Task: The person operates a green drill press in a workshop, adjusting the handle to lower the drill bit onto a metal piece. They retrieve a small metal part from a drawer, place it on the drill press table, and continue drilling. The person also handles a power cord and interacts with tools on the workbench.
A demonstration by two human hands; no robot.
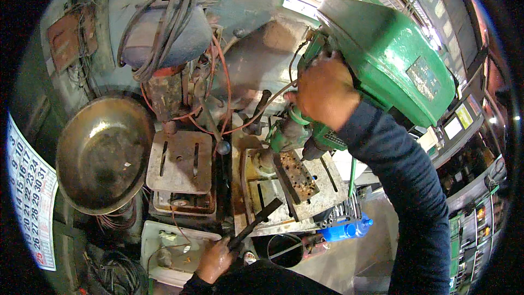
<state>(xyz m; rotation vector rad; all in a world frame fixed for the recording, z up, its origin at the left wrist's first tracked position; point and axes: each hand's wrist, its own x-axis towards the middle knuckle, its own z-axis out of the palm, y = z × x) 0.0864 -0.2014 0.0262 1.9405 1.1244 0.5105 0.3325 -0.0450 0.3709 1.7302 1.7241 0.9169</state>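
My left hand [214, 261], low in the middle, is closed round one end of a dark flat bar [263, 214]. The bar slants up to the right, its far end over the front edge of a drill press table [327, 203]. My right hand [326, 90] is raised against the side of a green drill press [390, 57], below its large belt cover. Its fingers are curled there, and what they grip is hidden. On the table beneath lies a worn metal block [297, 177] with several drilled holes, close to the round column base.
A second drill press [166, 84] stands left, with coiled cable on top and a slotted table [179, 161]. Left of it is a big metal bowl [103, 155]. A white bin [177, 251], a dark bucket [285, 250] and a blue bottle [345, 230] sit lower down.
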